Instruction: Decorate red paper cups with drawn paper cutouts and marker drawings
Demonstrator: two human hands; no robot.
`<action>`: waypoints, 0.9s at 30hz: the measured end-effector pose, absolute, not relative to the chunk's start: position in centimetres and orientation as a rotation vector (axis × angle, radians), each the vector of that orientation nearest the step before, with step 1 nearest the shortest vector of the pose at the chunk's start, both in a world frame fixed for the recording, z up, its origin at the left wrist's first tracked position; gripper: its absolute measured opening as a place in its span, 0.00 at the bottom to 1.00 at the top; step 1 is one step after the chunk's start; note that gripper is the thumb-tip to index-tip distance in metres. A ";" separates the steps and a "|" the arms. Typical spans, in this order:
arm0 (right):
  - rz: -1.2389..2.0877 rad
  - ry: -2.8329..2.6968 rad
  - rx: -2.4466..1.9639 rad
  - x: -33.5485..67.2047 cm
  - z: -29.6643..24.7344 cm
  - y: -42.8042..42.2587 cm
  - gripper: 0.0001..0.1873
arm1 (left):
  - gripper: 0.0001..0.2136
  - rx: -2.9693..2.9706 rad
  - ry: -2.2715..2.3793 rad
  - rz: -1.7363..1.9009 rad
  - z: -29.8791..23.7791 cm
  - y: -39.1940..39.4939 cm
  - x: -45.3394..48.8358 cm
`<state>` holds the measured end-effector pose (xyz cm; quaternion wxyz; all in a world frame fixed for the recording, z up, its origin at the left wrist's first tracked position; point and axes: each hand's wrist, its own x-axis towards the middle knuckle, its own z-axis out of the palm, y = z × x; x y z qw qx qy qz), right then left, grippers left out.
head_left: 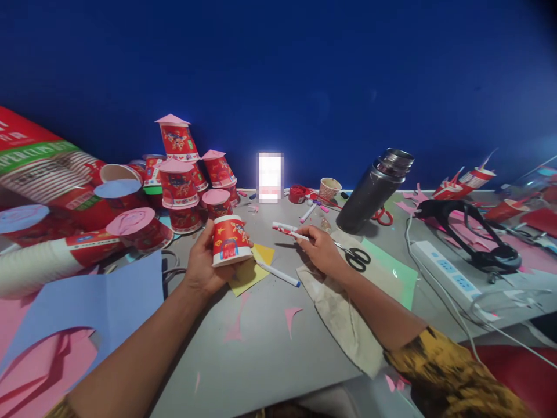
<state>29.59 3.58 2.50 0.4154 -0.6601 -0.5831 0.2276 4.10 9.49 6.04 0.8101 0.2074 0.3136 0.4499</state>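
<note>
My left hand (204,264) is closed around an upside-down red paper cup (230,240) with a blue drawing on its side, held just above the grey table (265,354). My right hand (319,249) pinches a red-and-white marker (288,230), its tip pointing left toward the cup. A white pen with a blue cap (278,273) lies on the table between the hands, beside a yellow paper sheet (250,270). My right wrist rests on a beige cloth (339,302).
Several red cups capped with pink paper (183,174) stack at the back left, beside cup sleeves (47,174). Black scissors (357,258), a steel flask (374,188), a power strip (452,276), black headphones (474,232), blue paper (108,302) and pink scraps (292,316) lie about.
</note>
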 end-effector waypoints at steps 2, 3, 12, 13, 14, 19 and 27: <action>0.517 -1.545 -1.654 29.3 2.4 3.4 0.11 | 0.29 0.448 0.670 0.983 6.2 9.6 3.9; 0.480 -1.583 -1.654 29.2 2.4 3.3 0.11 | 0.29 0.448 0.669 0.990 6.3 9.7 3.8; 0.306 -1.772 -1.745 29.4 2.1 3.5 0.09 | 0.29 0.406 0.600 1.011 7.2 9.5 3.4; 0.304 -1.772 -1.745 29.5 2.1 3.5 0.08 | 0.30 0.406 0.598 1.007 7.2 9.5 3.4; 0.298 -1.765 -1.748 29.6 2.1 3.6 0.08 | 0.30 0.407 0.597 1.005 7.2 9.5 3.5; 0.230 -1.607 -1.837 30.6 2.2 3.8 0.10 | 0.29 0.420 0.634 0.986 7.0 9.5 3.5; 0.234 -1.424 -1.990 31.4 2.4 4.7 0.13 | 0.26 0.450 0.709 1.000 7.5 8.9 4.1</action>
